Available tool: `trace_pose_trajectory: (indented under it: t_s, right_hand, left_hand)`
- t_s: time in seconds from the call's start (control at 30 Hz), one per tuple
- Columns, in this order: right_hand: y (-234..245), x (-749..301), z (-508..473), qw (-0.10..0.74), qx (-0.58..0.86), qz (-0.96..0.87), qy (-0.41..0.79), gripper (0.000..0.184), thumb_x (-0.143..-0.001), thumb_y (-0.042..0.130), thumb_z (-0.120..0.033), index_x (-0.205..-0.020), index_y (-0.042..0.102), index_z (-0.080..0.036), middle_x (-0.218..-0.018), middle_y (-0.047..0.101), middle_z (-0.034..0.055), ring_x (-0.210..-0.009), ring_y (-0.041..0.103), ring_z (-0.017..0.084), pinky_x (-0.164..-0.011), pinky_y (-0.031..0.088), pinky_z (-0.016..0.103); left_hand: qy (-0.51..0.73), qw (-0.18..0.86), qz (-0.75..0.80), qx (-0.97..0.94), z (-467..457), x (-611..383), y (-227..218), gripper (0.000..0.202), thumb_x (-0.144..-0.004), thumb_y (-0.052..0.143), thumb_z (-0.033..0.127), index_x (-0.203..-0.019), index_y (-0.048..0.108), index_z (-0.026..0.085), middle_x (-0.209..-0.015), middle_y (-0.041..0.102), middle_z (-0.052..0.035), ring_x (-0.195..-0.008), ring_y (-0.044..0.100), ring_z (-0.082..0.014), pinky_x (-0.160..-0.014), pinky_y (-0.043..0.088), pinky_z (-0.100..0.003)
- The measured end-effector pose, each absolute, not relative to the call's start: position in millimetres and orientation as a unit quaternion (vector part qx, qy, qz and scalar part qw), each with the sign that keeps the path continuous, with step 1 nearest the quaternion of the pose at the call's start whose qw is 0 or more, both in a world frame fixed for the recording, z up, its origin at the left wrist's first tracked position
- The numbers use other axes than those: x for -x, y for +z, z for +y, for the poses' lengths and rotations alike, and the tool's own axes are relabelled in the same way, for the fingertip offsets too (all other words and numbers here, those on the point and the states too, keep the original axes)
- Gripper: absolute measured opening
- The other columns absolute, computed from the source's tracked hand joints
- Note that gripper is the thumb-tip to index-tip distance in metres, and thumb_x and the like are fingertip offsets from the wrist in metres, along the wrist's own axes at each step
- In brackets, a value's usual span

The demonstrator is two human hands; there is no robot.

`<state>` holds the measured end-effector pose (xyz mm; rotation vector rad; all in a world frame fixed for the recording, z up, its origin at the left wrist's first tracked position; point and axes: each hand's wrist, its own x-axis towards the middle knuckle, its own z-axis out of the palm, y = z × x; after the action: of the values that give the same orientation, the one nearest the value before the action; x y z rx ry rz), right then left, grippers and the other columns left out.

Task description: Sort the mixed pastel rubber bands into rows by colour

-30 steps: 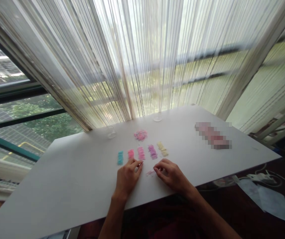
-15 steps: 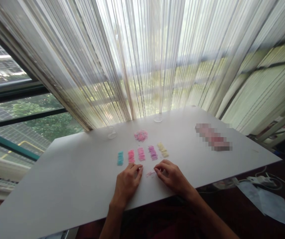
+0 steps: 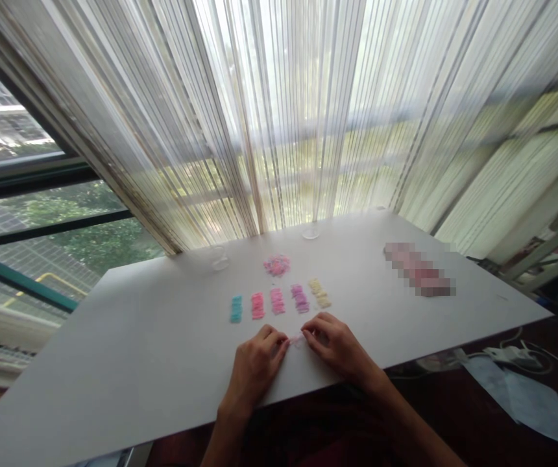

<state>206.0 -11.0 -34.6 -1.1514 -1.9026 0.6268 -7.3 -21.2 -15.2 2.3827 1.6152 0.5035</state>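
Pink pieces [image 3: 296, 340]: left hand [image 3: 258, 358] has shifted in opposite right hand [image 3: 336, 340], occupying both; fingertips nearly together, hold unclear.

Sheer striped curtains [image 3: 308, 97] across wide windows [image 3: 30, 183] beside a white table [image 3: 137, 363] suggest a home.
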Motion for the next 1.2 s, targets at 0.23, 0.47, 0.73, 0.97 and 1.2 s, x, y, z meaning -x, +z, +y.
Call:
trace_pose_trajectory:
  t_s: [0.23,0.47,0.73,0.97,1.2]
  right_hand:
    - [-36.6,-206.6,-10.1,0.392,0.450,-0.762,0.252,0.012,-0.096,0.063,-0.020,-0.101,0.073,-0.022,-0.095,0.068,0.0044,-0.086,0.066,0.018,-0.083,0.055,0.031]
    - [-37.3,-206.1,-8.8,0.403,0.446,-0.758,0.256,0.019,-0.097,0.062,-0.020,-0.112,0.073,-0.023,-0.095,0.070,0.0046,-0.085,0.067,0.018,-0.085,0.057,0.032]
    - [-35.2,-207.0,-9.8,0.408,0.446,-0.759,0.242,0.010,-0.097,0.063,-0.020,-0.093,0.072,-0.022,-0.089,0.067,0.0027,-0.081,0.065,0.018,-0.081,0.056,0.030]
    - [-33.0,-206.3,-10.8,0.432,0.465,-0.739,0.224,0.011,-0.097,0.061,-0.021,-0.091,0.070,-0.023,-0.085,0.068,0.0027,-0.078,0.066,0.018,-0.076,0.056,0.030]
    - [-21.9,-231.6,-5.2,0.433,0.526,-0.719,0.137,0.016,-0.099,0.056,-0.027,-0.094,0.070,-0.023,-0.086,0.070,0.0054,-0.078,0.066,0.022,-0.077,0.055,0.036]
  left_hand:
    - [0.195,0.103,0.538,-0.814,-20.5,8.1,-19.7,0.020,-0.103,0.049,0.031,-0.097,0.067,0.023,-0.098,0.071,-0.0011,-0.076,0.070,-0.0149,-0.067,0.051,-0.024]
    - [0.239,0.078,0.507,-0.824,-18.1,4.6,-18.8,0.021,-0.104,0.047,0.029,-0.099,0.066,0.024,-0.096,0.071,-0.0014,-0.073,0.068,-0.0139,-0.065,0.051,-0.024]
    - [0.269,0.081,0.477,-0.833,-19.4,-0.2,-17.7,0.022,-0.106,0.045,0.030,-0.099,0.064,0.022,-0.095,0.070,-0.0015,-0.066,0.064,-0.0117,-0.064,0.050,-0.023]
    - [0.283,0.093,0.492,-0.818,-17.6,-1.8,-21.8,0.022,-0.106,0.046,0.032,-0.102,0.065,0.022,-0.097,0.070,-0.0023,-0.068,0.065,-0.0121,-0.066,0.053,-0.024]
    - [0.275,0.124,0.518,-0.801,-23.3,-1.1,-25.3,0.019,-0.102,0.053,0.034,-0.109,0.068,0.024,-0.105,0.071,-0.0031,-0.073,0.068,-0.0132,-0.072,0.057,-0.025]
